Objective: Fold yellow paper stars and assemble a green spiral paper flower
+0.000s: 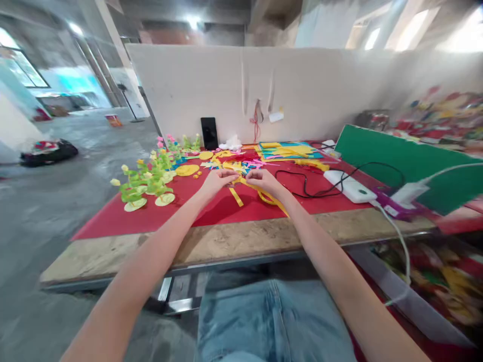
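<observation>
Yellow strip (241,185) runs between both hands, over the red sheet (211,208) on the worktop (234,241). Well to the left of the left hand (221,179) stand paper flowers (145,183) with green stems on pale round bases, and just beyond them a yellow disc (186,170) lies flat. The left hand is curled, fingers closed on one end of the strip; a short yellow piece (236,196) lies on the sheet just below it. Beyond both hands sits a heap of coloured scraps (241,163), and further back a black phone (209,132) leans on the white partition (302,85). The right hand (264,179) is also curled, pinching the strip, whose loose end loops down toward the worktop edge beside the wrist. To the right of that hand a black cable (302,183) winds across the sheet to a white box (349,186); behind it lies a stack of yellow and blue paper (289,150). Further right is a green board (407,161).
</observation>
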